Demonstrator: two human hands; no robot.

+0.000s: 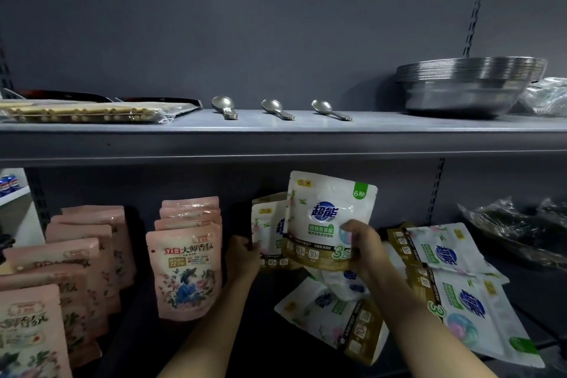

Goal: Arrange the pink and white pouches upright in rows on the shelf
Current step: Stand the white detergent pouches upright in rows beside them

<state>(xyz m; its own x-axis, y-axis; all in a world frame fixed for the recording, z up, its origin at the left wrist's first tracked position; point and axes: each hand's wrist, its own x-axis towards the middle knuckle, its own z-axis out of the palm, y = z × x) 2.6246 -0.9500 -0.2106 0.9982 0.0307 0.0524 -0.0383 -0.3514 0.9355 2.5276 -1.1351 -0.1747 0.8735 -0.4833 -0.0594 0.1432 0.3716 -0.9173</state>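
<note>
Right hand (363, 247) pinches a white pouch (329, 218) upright above the shelf (245, 331), left hand (242, 258) grips the standing one (270, 236) behind; soft bases may slump, toppling the row.

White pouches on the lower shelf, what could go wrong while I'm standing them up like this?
1. The right hand pinches the raised white pouch only at its lower edge, so it may flop or slip.
2. The standing white pouch is steadied by the left hand; it could topple once released.
3. The loose white pouches lying flat below may get knocked forward.
</note>
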